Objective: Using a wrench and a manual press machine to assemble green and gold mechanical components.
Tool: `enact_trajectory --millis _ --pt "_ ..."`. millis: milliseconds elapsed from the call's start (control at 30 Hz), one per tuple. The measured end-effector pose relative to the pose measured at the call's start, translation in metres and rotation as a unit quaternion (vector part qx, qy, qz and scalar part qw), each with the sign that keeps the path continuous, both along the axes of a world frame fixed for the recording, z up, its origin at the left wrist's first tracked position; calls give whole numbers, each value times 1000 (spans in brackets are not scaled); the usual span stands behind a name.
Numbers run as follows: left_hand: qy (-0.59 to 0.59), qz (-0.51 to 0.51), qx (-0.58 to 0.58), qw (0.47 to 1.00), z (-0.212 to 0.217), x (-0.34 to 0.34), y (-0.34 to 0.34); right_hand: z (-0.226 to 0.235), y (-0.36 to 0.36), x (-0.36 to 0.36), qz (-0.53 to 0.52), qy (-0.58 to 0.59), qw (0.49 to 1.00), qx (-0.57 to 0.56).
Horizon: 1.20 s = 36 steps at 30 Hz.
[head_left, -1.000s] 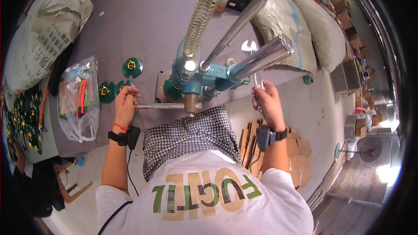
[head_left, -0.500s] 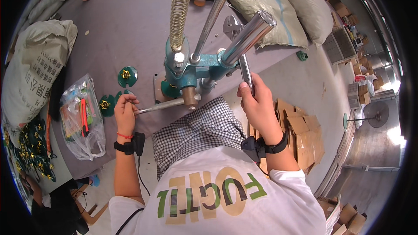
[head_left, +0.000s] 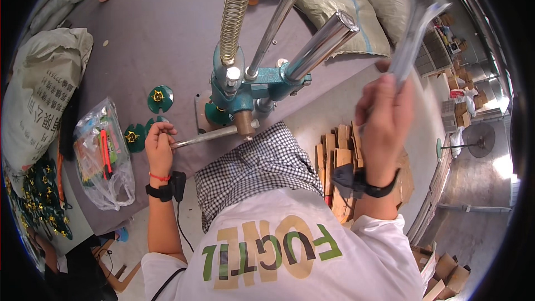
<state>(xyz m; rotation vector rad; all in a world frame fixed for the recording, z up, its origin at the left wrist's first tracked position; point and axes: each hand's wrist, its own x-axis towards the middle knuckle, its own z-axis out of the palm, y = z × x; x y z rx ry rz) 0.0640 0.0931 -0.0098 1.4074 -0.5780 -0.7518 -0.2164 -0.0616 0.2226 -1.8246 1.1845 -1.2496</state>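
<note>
My right hand (head_left: 384, 122) is raised to the right of the table, wrapped around the handle of an adjustable wrench (head_left: 411, 44); both are smeared by motion. My left hand (head_left: 160, 147) grips the outer end of a metal rod (head_left: 209, 135). That rod runs sideways into the brown lower shaft of a teal hand press (head_left: 270, 78), which has a tall spring (head_left: 231, 17) and chrome posts. Under the press sits a green disc (head_left: 216, 114), partly hidden. Beside my left hand lie more green discs with gold centres (head_left: 161, 99).
Left on the table are a clear plastic bag (head_left: 106, 156) with a red cutter and a large printed sack (head_left: 44, 95). Full woven sacks (head_left: 334, 8) stand at the back right. Flattened cardboard (head_left: 340, 156) and a fan (head_left: 479, 139) are on the right.
My right hand has lifted the wrench up and to the right, away from the press post. My left hand stays on the rod, almost unmoved.
</note>
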Motion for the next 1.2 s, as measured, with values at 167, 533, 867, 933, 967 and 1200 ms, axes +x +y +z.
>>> enact_trajectory --millis 167,533,867,933,967,1200 --pt "-6 4 10 1000 4 1 0 -68 0 -11 79 285 950 100" --pt "-15 9 4 1000 4 0 3 -78 -2 -15 120 94 956 251" --pt "-5 33 11 999 6 1 -2 -62 -22 -26 59 -125 984 114" --pt "-4 38 8 999 5 2 1 -71 -21 -23 63 -96 985 127" --pt "10 37 14 999 6 0 2 -76 -19 -23 70 -95 980 160" --pt "42 51 24 998 -6 -7 0 -88 -32 -46 97 -180 955 213"
